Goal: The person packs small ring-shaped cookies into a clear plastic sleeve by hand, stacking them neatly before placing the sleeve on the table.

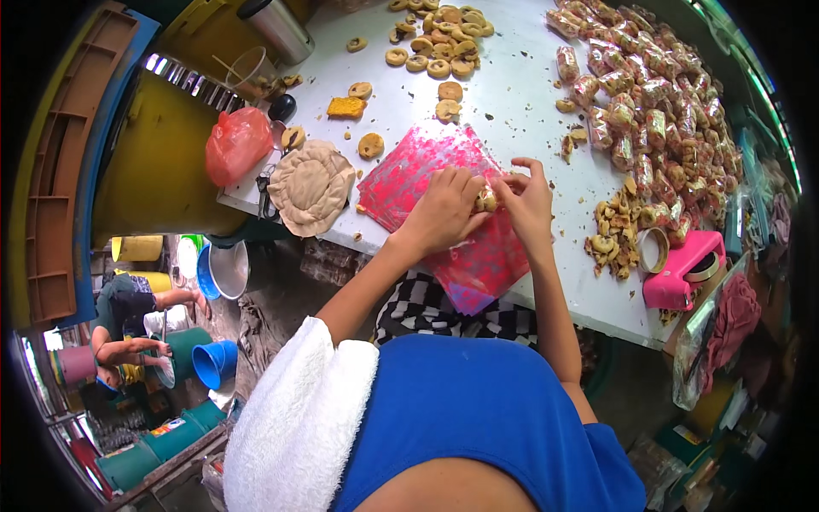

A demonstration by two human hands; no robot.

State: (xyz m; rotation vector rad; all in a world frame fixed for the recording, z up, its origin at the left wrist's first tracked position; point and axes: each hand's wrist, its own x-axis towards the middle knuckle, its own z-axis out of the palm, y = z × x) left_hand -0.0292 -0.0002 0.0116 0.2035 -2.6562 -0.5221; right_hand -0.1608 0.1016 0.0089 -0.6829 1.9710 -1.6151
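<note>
My left hand lies over a small roll of cookies in clear wrapper, its fingers closed around the roll's left side. At the roll's right end, my right hand pinches the wrapper between thumb and fingers. Both hands are above a stack of red-and-clear printed plastic sheets at the table's front edge. Just beyond the sheets, two round cookies lie in a line, and a pile of cookies is farther back. Wrapped rolls are heaped at the right.
Broken cookies, a pink tape dispenser and a tape roll lie at the right. A round cloth pad, red plastic bag and clear cup stand left. Another person bends among buckets at the lower left.
</note>
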